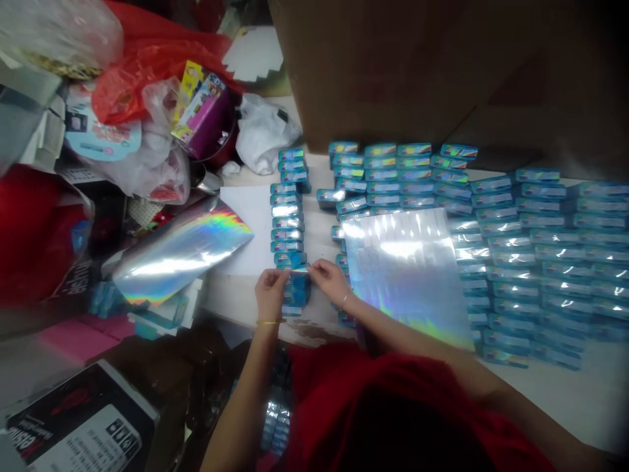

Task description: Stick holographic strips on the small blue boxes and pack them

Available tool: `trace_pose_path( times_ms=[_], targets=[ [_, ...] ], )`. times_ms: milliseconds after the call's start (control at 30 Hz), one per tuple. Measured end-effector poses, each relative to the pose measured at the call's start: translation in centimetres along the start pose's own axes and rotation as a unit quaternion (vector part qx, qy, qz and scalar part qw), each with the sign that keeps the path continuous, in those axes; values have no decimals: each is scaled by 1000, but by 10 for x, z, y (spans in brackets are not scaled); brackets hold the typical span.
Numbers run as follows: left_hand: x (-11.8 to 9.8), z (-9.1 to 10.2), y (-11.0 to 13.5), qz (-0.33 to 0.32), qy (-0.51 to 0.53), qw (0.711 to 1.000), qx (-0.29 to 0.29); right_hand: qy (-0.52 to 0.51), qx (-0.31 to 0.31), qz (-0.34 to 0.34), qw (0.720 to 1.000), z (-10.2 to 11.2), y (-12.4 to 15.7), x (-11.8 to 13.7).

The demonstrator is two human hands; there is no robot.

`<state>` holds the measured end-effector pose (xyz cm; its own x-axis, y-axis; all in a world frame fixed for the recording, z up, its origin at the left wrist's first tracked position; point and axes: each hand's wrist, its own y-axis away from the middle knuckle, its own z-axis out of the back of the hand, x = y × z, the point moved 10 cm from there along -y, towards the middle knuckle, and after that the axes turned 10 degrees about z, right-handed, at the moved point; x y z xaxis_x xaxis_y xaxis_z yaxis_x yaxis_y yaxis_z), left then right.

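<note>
Between the fingertips of both my hands stretches a narrow shiny strip (297,269), perhaps a sticker. My left hand (271,286) pinches its left end, and my right hand (330,278) pinches the right end. The strip lies over a column of small teal boxes (287,235) standing in a row on the table; whether it touches the box below, I cannot tell. Several boxes in that column carry a pale, glossy strip on their upper face. Right of my right hand, a silvery holographic sheet (403,262) rests on top of other teal boxes.
Rows of teal boxes (515,272) cover the right side of the table. A curled holographic sheet (181,255) and white paper (246,203) lie to the left. Plastic bags (268,131) and a purple box (204,118) crowd the far left. A large cardboard panel (442,72) stands behind.
</note>
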<state>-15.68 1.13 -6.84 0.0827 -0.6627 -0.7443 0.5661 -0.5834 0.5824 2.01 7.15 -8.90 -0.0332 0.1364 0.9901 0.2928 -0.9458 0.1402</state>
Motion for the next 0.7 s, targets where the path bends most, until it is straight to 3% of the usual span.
trace_pose_path(
  times_ms=[167, 233, 367, 567, 700],
  targets=[
    [-28, -1, -33, -145, -162, 974, -63, 122, -16, 35, 992, -1, -26, -10],
    [-33, -4, -44, -172, -208, 960, -74, 137, -14, 31, 990, -5, -33, -18],
    [-33, -7, -57, -187, -256, 945, -75, 164, -9, 33, 986, -10, -39, -33],
    [-32, -13, -56, -214, -335, 912, -103, 186, 8, 14, 982, -16, -43, -52],
    [-23, -4, -58, -180, -306, 924, -140, 172, -22, 1, 985, -14, -36, -55]
  ],
)
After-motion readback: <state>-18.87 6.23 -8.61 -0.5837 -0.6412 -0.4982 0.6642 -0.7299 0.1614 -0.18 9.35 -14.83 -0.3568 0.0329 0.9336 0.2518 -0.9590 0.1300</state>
